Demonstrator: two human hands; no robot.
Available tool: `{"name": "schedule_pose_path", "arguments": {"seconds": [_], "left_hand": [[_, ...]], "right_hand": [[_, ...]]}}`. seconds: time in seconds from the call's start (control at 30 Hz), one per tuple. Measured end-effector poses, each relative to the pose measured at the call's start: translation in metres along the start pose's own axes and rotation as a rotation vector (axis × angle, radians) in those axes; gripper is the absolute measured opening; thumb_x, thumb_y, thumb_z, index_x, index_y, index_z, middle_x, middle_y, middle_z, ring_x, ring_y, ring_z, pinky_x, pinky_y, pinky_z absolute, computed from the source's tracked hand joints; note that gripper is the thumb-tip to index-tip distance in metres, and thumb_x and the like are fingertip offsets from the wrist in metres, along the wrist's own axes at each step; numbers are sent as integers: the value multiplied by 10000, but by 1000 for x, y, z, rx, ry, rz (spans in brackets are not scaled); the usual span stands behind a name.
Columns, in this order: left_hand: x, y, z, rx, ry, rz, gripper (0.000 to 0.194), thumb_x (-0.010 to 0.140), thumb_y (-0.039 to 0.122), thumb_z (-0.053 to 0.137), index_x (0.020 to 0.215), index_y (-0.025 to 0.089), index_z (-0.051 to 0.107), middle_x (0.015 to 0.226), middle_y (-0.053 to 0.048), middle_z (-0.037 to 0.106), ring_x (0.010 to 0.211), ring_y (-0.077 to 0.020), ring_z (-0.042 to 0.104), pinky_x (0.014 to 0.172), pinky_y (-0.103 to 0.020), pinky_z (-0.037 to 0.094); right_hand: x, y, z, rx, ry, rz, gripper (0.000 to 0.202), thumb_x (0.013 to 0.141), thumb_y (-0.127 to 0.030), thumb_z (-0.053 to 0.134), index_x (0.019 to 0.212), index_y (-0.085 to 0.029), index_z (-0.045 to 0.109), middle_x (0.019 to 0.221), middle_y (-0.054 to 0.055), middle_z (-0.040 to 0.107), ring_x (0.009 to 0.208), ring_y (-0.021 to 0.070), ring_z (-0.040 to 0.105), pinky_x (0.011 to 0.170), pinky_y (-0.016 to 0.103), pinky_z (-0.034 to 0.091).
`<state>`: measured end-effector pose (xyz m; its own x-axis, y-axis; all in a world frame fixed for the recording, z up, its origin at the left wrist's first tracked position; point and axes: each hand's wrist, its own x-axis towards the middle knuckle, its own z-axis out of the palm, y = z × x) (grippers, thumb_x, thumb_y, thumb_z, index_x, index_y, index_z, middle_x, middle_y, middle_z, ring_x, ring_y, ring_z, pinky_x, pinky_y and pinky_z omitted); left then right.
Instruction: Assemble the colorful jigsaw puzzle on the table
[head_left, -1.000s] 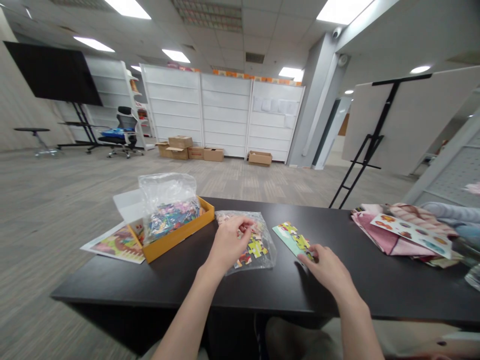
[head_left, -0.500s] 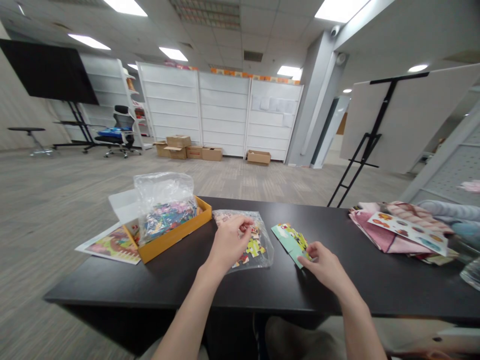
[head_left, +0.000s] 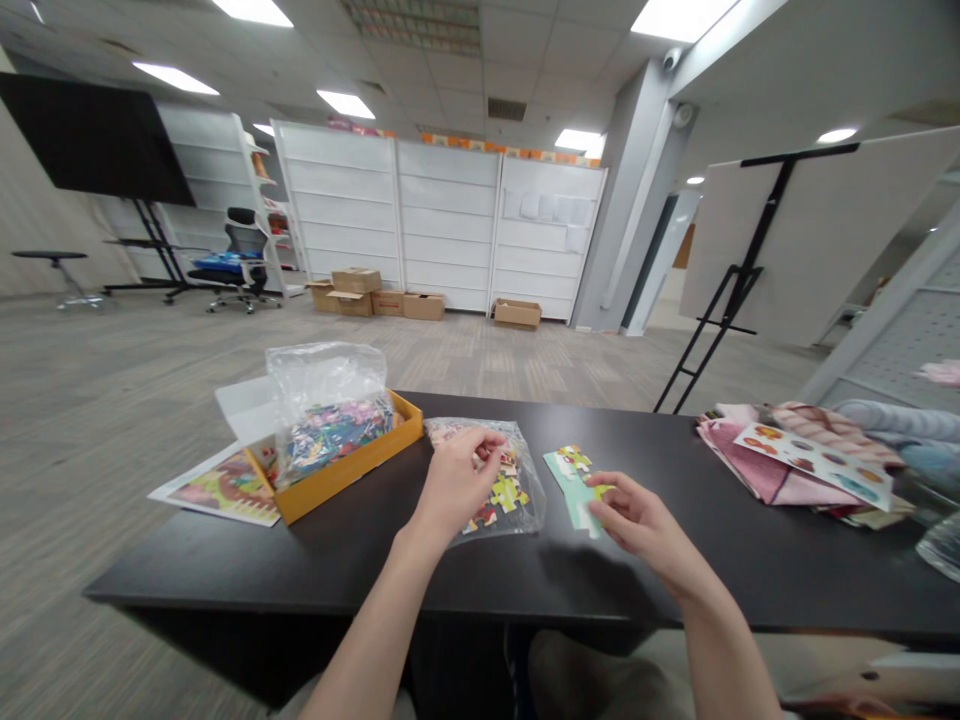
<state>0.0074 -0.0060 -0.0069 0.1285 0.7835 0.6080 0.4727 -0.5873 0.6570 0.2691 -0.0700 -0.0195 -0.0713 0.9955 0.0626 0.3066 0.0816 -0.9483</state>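
The right hand [head_left: 634, 515] pinched the puzzle [head_left: 574, 485] by its right side, where a yellow-green bit showed between bent thumb and fingers. The puzzle was a thin, flat section, mint along one side and yellow-green along the other, its edges notched and knobbed; it lay just right of the bag. The left hand [head_left: 459, 482] was curled over the bag [head_left: 535, 505], thumb and forefinger drawn close; whether they gripped anything I could not tell. The bag was clear, crinkled plastic, glossy at the folds, with knobbed pieces [head_left: 508, 492] in yellow-green and red under it or inside.

Farther left stood the box [head_left: 352, 481], a shallow, straight-sided yellow tray, a puffed clear pouch [head_left: 330, 375] of many-coloured bits resting in it. A smooth printed sheet [head_left: 217, 492] lay beside it. All this sat on the table [head_left: 360, 565], dark and softly shiny. Toward the right end were cloths [head_left: 739, 465], soft and rumpled in pinks, under a stiff white card [head_left: 814, 468] with rounded coloured pictures.
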Motion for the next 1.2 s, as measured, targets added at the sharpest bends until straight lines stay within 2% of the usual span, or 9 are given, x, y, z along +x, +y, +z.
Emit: {"name": "schedule_pose_path", "arguments": {"seconds": [0.2, 0.27, 0.37, 0.47, 0.6, 0.73, 0.83, 1.0, 1.2], "left_hand": [[1, 3, 0, -29, 14, -3, 136, 836, 108, 613, 888, 192, 706, 822, 1, 724, 683, -121, 637, 657, -245, 525], [0, 4, -1, -27, 20, 1, 137, 832, 107, 617, 889, 193, 706, 827, 1, 723, 686, -121, 640, 663, -247, 529], [0, 3, -2, -16, 15, 15, 146, 829, 99, 613, 895, 193, 703, 821, 2, 716, 696, -124, 644, 676, -249, 534], [-1, 2, -3, 6, 5, 46, 141, 836, 103, 607, 891, 195, 698, 821, 1, 709, 709, -127, 644, 705, -258, 538], [-2, 0, -5, 21, 2, 48, 134, 843, 113, 606, 898, 198, 694, 828, -1, 707, 729, -133, 645, 724, -268, 535], [-3, -3, -8, 20, 10, 38, 129, 850, 119, 600, 890, 196, 695, 831, -9, 713, 742, -139, 653, 708, -268, 530], [-3, -4, -9, 0, 36, 26, 130, 844, 121, 604, 893, 196, 699, 823, -12, 719, 731, -141, 660, 678, -261, 531], [-1, -1, -9, -49, 88, -3, 144, 820, 105, 609, 880, 189, 709, 798, -11, 723, 682, -130, 659, 631, -244, 529], [0, 6, -10, -102, 95, -38, 109, 814, 123, 630, 862, 177, 711, 771, -14, 727, 652, -128, 658, 620, -242, 530]], "right_hand": [[6, -9, 59, 118, -246, 10, 297, 865, -413, 636, 1072, -210, 569, 769, -29, 558, 580, 111, 574, 490, 225, 468], [11, -4, 78, 97, -216, -14, 212, 874, -367, 608, 1005, -203, 572, 874, 9, 601, 643, 125, 614, 521, 242, 505], [15, 0, 90, 47, -159, -46, 300, 882, -325, 583, 1160, -214, 567, 1015, 52, 647, 736, 146, 644, 596, 277, 550], [13, -3, 85, 5, -172, -67, 485, 890, -338, 591, 1353, -226, 497, 1012, 55, 688, 778, 157, 649, 701, 313, 570], [12, -6, 63, -86, -106, -120, 371, 906, -412, 573, 1202, -197, 632, 984, 70, 721, 765, 171, 653, 702, 312, 550], [17, 10, 29, -506, 262, -114, 317, 920, -417, 513, 1010, -183, 706, 992, 107, 729, 807, 223, 647, 811, 388, 507], [19, 30, 9, -931, 450, 8, 356, 873, -419, 579, 1075, -160, 717, 1140, 178, 688, 962, 311, 617, 874, 446, 456], [18, 44, 2, -1100, 423, 85, 341, 902, -405, 552, 1100, -179, 712, 1082, 178, 690, 927, 314, 618, 801, 407, 436], [21, 38, -1, -935, 441, 107, 270, 828, -302, 595, 1042, -169, 692, 1039, 151, 687, 916, 293, 655, 796, 386, 466]]}}
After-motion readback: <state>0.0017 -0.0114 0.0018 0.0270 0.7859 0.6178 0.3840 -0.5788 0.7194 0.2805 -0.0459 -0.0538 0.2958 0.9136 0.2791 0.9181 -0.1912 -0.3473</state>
